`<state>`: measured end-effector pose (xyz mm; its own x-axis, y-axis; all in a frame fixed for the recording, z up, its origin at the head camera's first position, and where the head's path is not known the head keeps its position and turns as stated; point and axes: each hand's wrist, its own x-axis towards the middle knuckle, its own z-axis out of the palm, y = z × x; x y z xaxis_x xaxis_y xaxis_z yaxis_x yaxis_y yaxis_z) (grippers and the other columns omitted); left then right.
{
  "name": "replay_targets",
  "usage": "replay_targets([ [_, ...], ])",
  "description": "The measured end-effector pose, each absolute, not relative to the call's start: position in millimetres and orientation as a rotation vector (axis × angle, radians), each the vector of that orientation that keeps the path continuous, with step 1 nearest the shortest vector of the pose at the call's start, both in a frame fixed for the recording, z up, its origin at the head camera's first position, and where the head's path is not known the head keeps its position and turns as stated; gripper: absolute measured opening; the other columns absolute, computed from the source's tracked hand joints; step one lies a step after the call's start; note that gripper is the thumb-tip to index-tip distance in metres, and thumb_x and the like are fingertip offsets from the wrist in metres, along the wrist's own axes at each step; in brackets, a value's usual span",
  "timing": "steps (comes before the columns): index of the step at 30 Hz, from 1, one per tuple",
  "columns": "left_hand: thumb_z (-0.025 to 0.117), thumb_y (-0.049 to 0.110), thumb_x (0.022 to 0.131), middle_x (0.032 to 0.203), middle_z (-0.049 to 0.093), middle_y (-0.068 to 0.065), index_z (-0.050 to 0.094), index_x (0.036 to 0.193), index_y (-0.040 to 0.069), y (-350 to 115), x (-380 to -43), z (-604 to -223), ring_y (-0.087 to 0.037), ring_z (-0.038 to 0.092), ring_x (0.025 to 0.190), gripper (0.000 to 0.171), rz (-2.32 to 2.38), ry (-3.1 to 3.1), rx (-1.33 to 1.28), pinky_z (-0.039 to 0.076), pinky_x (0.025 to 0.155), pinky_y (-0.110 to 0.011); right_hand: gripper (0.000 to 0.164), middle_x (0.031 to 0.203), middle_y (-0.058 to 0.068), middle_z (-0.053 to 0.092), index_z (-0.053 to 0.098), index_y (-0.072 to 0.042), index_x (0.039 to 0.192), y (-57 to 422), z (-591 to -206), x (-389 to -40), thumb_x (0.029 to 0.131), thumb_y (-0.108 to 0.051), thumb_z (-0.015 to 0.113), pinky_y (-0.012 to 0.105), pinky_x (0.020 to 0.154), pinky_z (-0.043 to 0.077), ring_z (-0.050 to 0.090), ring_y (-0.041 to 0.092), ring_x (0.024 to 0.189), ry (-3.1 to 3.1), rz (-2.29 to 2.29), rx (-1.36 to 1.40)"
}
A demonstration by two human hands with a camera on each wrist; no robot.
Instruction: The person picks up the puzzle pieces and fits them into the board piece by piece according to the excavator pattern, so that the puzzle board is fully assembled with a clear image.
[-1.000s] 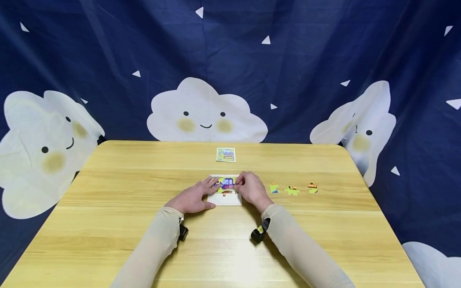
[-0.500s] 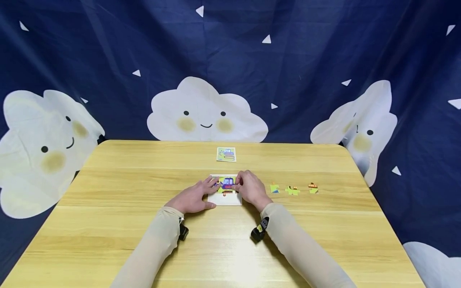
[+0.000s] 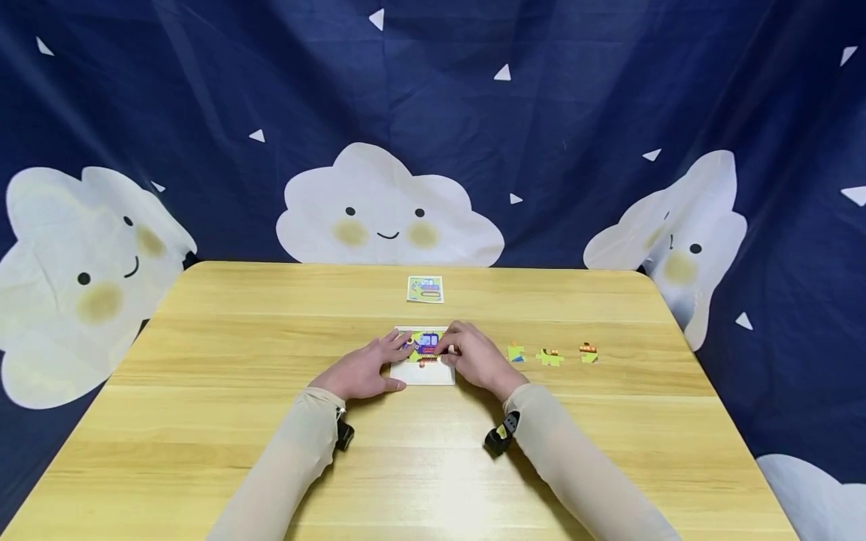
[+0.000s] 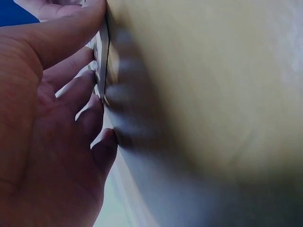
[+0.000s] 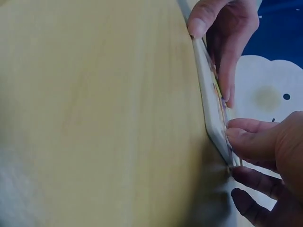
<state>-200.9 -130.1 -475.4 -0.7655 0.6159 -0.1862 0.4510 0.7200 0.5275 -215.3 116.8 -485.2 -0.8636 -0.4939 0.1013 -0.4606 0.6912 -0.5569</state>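
A small white jigsaw tray [image 3: 422, 375] lies mid-table. Its far part bears a jigsaw picture [image 3: 425, 343] of a blue vehicle on green, with orange at its lower edge. My left hand [image 3: 361, 370] rests at the tray's left side, fingers reaching over the picture and thumb at the near left corner. My right hand [image 3: 476, 359] is at the right side, bent fingertips on the picture's right part. In the right wrist view the thumb [image 5: 244, 142] and a finger come close together right at the tray's surface; I cannot tell whether a piece is between them.
Right of the tray lie three loose jigsaw pieces: a green and blue one [image 3: 516, 353], a green one [image 3: 550, 358] and an orange and green one [image 3: 589, 353]. A picture card [image 3: 425, 289] lies beyond the tray. A dark blue cloth [image 3: 433, 90] hangs behind the table.
My right hand's fingertips have shifted slightly left and towards me over the picture, and its wrist has swung right. More orange shows at the picture's lower edge. The left hand stays put.
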Motion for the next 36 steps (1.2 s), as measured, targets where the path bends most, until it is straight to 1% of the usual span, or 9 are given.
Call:
replay_targets([
  [3,0.071,0.029,0.091,0.162,0.019,-0.002,0.041,0.150,0.011,-129.9,-200.8,-474.6,-0.026,0.011,0.147,0.068,0.664,2.579,0.810,0.015,0.116,-0.051,0.016,0.106,-0.005,0.060,0.076,-0.020,0.097,117.4,-486.4,-216.2,0.088,-0.008,0.073,0.038,0.096,0.045,0.052,0.018,0.104,2.838,-0.892,-0.818],
  [7,0.072,0.032,0.090,0.162,0.018,-0.002,0.039,0.152,0.015,-129.9,-201.1,-473.7,-0.026,0.013,0.147,0.072,0.662,2.591,0.797,0.017,0.116,-0.051,0.017,0.109,-0.003,0.060,0.074,-0.020,0.101,118.7,-486.6,-216.6,0.089,-0.009,0.073,0.039,0.095,0.046,0.052,0.019,0.104,2.834,-0.860,-0.839],
  [12,0.072,0.038,0.089,0.162,0.018,-0.005,0.039,0.151,0.011,-130.9,-201.8,-473.2,-0.029,0.015,0.147,0.076,0.608,2.632,0.809,0.019,0.116,-0.050,0.018,0.110,-0.001,0.059,0.073,-0.019,0.104,120.6,-487.2,-216.8,0.089,-0.009,0.072,0.040,0.093,0.046,0.052,0.021,0.103,2.838,-0.835,-0.887],
  [16,0.073,0.044,0.087,0.161,0.023,-0.007,0.042,0.150,0.008,-133.9,-202.4,-473.0,-0.035,0.020,0.145,0.078,0.544,2.673,0.830,0.025,0.113,-0.054,0.018,0.109,0.000,0.059,0.073,-0.018,0.105,121.0,-487.8,-216.5,0.090,-0.009,0.072,0.039,0.094,0.046,0.052,0.021,0.103,2.835,-0.831,-0.922],
  [19,0.072,0.044,0.087,0.160,0.024,-0.007,0.043,0.149,0.008,-136.3,-203.1,-472.2,-0.037,0.022,0.144,0.077,0.509,2.680,0.865,0.026,0.112,-0.056,0.018,0.108,0.000,0.058,0.073,-0.018,0.105,120.7,-487.9,-216.6,0.090,-0.009,0.071,0.039,0.094,0.046,0.052,0.021,0.103,2.831,-0.839,-0.932],
  [24,0.070,0.044,0.089,0.160,0.023,-0.007,0.041,0.150,0.009,-139.3,-203.6,-469.7,-0.036,0.021,0.144,0.076,0.472,2.659,0.894,0.026,0.112,-0.055,0.017,0.109,0.001,0.058,0.072,-0.017,0.106,121.0,-487.6,-216.9,0.091,-0.009,0.070,0.040,0.095,0.046,0.053,0.022,0.104,2.828,-0.833,-0.936],
  [32,0.069,0.044,0.090,0.161,0.020,-0.005,0.037,0.151,0.007,-139.6,-203.5,-468.7,-0.032,0.019,0.145,0.078,0.484,2.639,0.860,0.026,0.113,-0.053,0.020,0.111,0.001,0.057,0.071,-0.017,0.112,122.4,-488.7,-217.2,0.093,-0.011,0.069,0.040,0.093,0.048,0.055,0.022,0.106,2.834,-0.807,-0.940],
  [36,0.069,0.044,0.090,0.161,0.021,-0.005,0.037,0.151,0.007,-140.0,-203.1,-469.6,-0.030,0.019,0.146,0.078,0.487,2.648,0.867,0.024,0.114,-0.052,0.020,0.111,0.001,0.057,0.071,-0.018,0.113,122.3,-490.6,-217.4,0.093,-0.012,0.069,0.039,0.093,0.048,0.054,0.021,0.106,2.838,-0.793,-0.945],
])
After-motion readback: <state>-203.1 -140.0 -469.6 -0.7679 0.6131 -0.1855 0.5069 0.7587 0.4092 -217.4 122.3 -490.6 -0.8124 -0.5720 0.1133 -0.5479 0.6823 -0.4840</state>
